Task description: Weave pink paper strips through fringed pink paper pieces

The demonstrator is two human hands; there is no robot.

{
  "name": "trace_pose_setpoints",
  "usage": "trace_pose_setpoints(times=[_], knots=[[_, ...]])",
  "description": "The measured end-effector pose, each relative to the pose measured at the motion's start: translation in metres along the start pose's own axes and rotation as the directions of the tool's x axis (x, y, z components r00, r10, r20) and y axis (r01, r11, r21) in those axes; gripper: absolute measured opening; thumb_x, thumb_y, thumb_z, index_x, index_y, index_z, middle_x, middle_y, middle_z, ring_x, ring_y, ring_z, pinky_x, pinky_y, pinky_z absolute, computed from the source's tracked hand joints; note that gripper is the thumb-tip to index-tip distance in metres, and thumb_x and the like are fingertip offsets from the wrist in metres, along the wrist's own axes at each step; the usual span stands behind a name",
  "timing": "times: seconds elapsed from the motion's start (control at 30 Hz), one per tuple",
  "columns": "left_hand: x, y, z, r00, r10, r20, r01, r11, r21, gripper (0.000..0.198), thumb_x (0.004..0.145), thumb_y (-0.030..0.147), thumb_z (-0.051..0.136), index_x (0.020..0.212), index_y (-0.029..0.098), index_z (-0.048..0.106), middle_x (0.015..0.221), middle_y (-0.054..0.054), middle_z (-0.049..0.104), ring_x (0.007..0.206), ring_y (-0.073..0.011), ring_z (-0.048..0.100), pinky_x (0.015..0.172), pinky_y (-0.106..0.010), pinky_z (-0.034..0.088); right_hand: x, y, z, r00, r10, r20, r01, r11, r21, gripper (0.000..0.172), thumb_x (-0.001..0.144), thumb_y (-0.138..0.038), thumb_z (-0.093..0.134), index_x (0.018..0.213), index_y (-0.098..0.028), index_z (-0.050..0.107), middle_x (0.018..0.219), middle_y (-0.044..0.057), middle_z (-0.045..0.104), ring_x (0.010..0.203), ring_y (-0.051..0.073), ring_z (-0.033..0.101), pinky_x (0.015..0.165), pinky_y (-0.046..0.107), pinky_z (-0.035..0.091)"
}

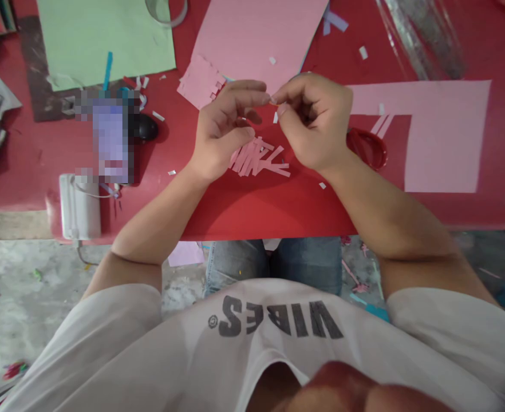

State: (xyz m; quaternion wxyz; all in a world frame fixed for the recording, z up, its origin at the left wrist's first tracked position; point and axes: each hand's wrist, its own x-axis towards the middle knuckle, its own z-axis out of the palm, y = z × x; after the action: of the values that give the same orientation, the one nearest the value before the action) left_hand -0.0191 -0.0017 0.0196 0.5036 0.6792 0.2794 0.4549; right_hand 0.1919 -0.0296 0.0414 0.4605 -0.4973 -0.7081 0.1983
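Note:
My left hand [224, 129] and my right hand [315, 120] meet above a red table [252, 206]. Both pinch a tiny pink paper strip [272, 100] between thumb and forefinger, fingertips almost touching. A small white-pink scrap [275, 117] hangs just under the pinch. Below the hands lies a pile of cut pink strips [259, 159]. Red-handled scissors [368, 146] lie right beside my right wrist, partly hidden by it.
A large pink sheet [261, 34] and a fringed pink piece [201, 83] lie behind the hands. A cut pink sheet [445, 131] sits right, a green sheet [106, 40] back left. A phone [110, 137], a white power bank [79, 206] and a tape roll [166, 11] are on the left.

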Motion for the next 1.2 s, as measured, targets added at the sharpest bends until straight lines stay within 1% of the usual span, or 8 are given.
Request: trace_pose_setpoints(times=[0.2, 0.37, 0.53, 0.73, 0.8, 0.9, 1.07, 1.2], knots=[[-0.005, 0.012, 0.004, 0.998, 0.028, -0.064, -0.013, 0.976, 0.217, 0.057, 0.081, 0.064, 0.075, 0.132, 0.04, 0.069, 0.153, -0.002, 0.052, 0.117, -0.031, 0.068, 0.098, -0.047, 0.06, -0.013, -0.005, 0.009, 1.0, 0.008, -0.028, -0.009, 1.0, -0.021, 0.025, 0.108, -0.046, 0.047, 0.12, -0.034, 0.065, 0.083, 0.002, 0.066, 0.072, 0.021, 0.058, 0.066, 0.039, 0.051], [-0.005, 0.009, 0.006, 0.99, 0.144, 0.005, -0.136, 0.924, 0.358, 0.067, 0.09, 0.045, 0.073, 0.153, 0.035, 0.052, 0.167, -0.005, 0.039, 0.159, -0.0355, 0.033, 0.128, -0.052, 0.04, -0.024, -0.012, 0.016, 0.997, -0.056, 0.047, 0.058, 0.998, -0.029, 0.049, 0.105, -0.04, 0.048, 0.153, -0.034, 0.05, 0.079, 0.0, 0.066, 0.065, 0.021, 0.061, 0.072, 0.04, 0.056], [-0.008, 0.011, 0.01, 0.992, 0.119, -0.032, -0.099, 0.923, 0.371, 0.06, 0.094, 0.045, 0.07, 0.15, 0.037, 0.051, 0.173, 0.001, 0.031, 0.164, -0.0328, 0.017, 0.133, -0.049, 0.03, -0.027, -0.014, 0.017, 0.998, 0.004, 0.069, 0.006, 0.991, -0.136, 0.049, 0.104, -0.041, 0.048, 0.152, -0.03, 0.053, 0.069, 0.001, 0.064, 0.068, 0.025, 0.067, 0.076, 0.042, 0.059], [-0.002, 0.001, -0.007, 0.969, 0.186, -0.162, -0.103, 0.903, 0.417, 0.078, 0.092, 0.051, 0.07, 0.159, 0.048, 0.03, 0.164, 0.011, 0.041, 0.145, -0.0295, 0.042, 0.109, -0.048, 0.049, -0.019, 0.0, 0.009, 0.985, -0.088, -0.145, 0.078, 0.994, -0.073, 0.037, 0.111, -0.047, 0.041, 0.137, -0.033, 0.063, 0.075, 0.002, 0.064, 0.063, 0.022, 0.062, 0.072, 0.041, 0.055], [0.0, 0.005, -0.014, 1.0, 0.012, -0.017, -0.001, 0.84, 0.542, 0.064, 0.096, 0.045, 0.066, 0.155, 0.042, 0.041, 0.149, 0.008, 0.059, 0.135, -0.0267, 0.047, 0.117, -0.052, 0.042, -0.016, 0.003, 0.008, 0.977, -0.123, -0.174, 0.113, 0.991, -0.068, 0.035, 0.112, -0.049, 0.041, 0.126, -0.032, 0.067, 0.081, 0.002, 0.066, 0.062, 0.019, 0.059, 0.068, 0.039, 0.053], [0.001, 0.021, -0.017, 0.978, -0.182, 0.105, 0.055, 0.704, 0.708, 0.069, 0.09, 0.034, 0.067, 0.155, 0.037, 0.043, 0.131, 0.005, 0.071, 0.121, -0.0267, 0.051, 0.117, -0.058, 0.035, -0.012, 0.004, 0.005, 0.979, -0.121, -0.166, 0.108, 0.99, -0.089, 0.034, 0.111, -0.054, 0.043, 0.115, -0.032, 0.068, 0.087, 0.002, 0.069, 0.063, 0.018, 0.058, 0.066, 0.037, 0.052], [0.001, 0.037, -0.011, 0.941, -0.237, 0.243, -0.056, 0.597, 0.8, 0.076, 0.085, 0.027, 0.066, 0.156, 0.042, 0.045, 0.125, 0.002, 0.072, 0.123, -0.0315, 0.051, 0.113, -0.06, 0.03, -0.009, 0.005, 0.002, 0.986, -0.115, -0.117, 0.105, 0.99, -0.089, 0.031, 0.108, -0.057, 0.049, 0.111, -0.032, 0.068, 0.096, 0.003, 0.072, 0.065, 0.019, 0.059, 0.068, 0.038, 0.053], [0.001, 0.039, -0.009, 0.939, -0.234, 0.251, -0.07, 0.585, 0.808, 0.068, 0.084, 0.017, 0.064, 0.148, 0.038, 0.053, 0.116, 0.0, 0.073, 0.118, -0.0293, 0.056, 0.113, -0.059, 0.03, -0.007, 0.006, 0.0, 0.983, -0.145, -0.11, 0.14, 0.989, -0.057, 0.028, 0.107, -0.054, 0.052, 0.11, -0.032, 0.069, 0.098, 0.002, 0.072, 0.066, 0.019, 0.059, 0.068, 0.039, 0.052]])
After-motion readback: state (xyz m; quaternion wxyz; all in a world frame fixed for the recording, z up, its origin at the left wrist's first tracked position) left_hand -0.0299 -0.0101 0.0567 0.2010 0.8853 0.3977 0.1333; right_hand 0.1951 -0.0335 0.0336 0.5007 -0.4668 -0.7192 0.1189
